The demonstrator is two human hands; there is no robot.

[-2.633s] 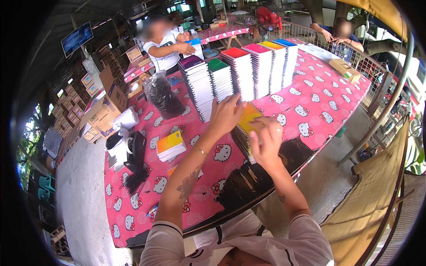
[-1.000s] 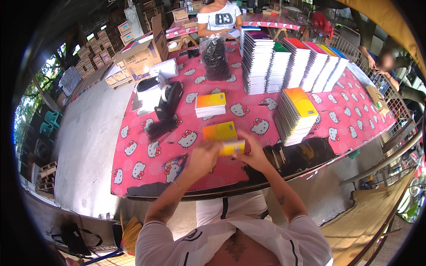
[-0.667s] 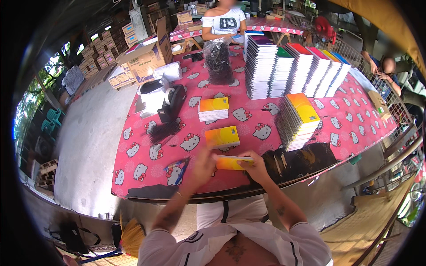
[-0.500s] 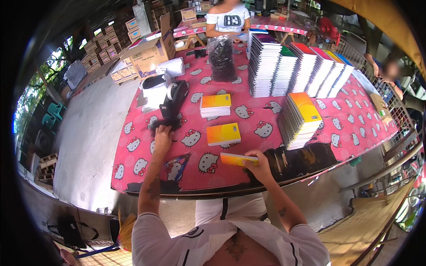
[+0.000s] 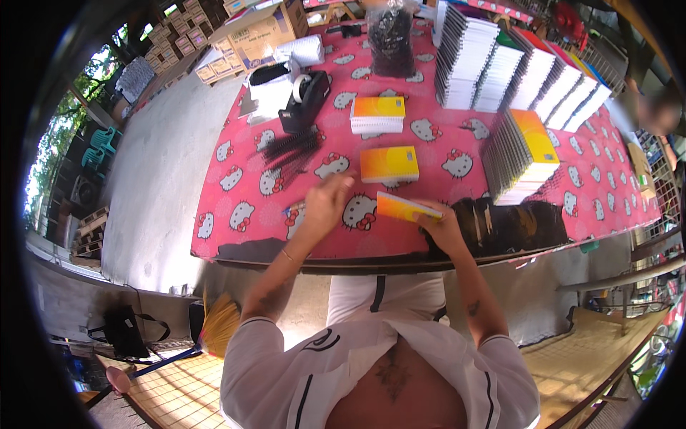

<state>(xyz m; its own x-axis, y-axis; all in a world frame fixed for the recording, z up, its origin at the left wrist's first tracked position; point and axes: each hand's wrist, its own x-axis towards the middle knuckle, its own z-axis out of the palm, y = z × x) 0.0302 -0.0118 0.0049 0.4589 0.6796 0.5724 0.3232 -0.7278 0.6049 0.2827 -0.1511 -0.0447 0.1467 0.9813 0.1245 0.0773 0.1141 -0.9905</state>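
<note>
My right hand (image 5: 444,227) grips a small orange-and-yellow notebook (image 5: 401,207) by its right end, tilted above the near side of the table. My left hand (image 5: 330,200) is closed just left of that notebook, its fingers curled together. Whatever may be between those fingers is too small to make out. Beyond the left hand lies a loose pile of thin black spiral binding coils (image 5: 291,151). Ahead of my hands are a low orange-yellow notebook pile (image 5: 389,166) and, farther off, a thicker notebook stack (image 5: 377,120).
A black tape dispenser (image 5: 306,101) stands behind the coils. At the right is a tall stack of spiral notebooks (image 5: 525,157), with high notebook stacks (image 5: 468,61) behind it. A plastic bag of black coils (image 5: 391,44) and a cardboard box (image 5: 261,34) stand farther back.
My left hand has left the coil pile and come right, close to the held notebook. The right hand keeps its grip. The view has tipped downward, so the table sits higher in it.
</note>
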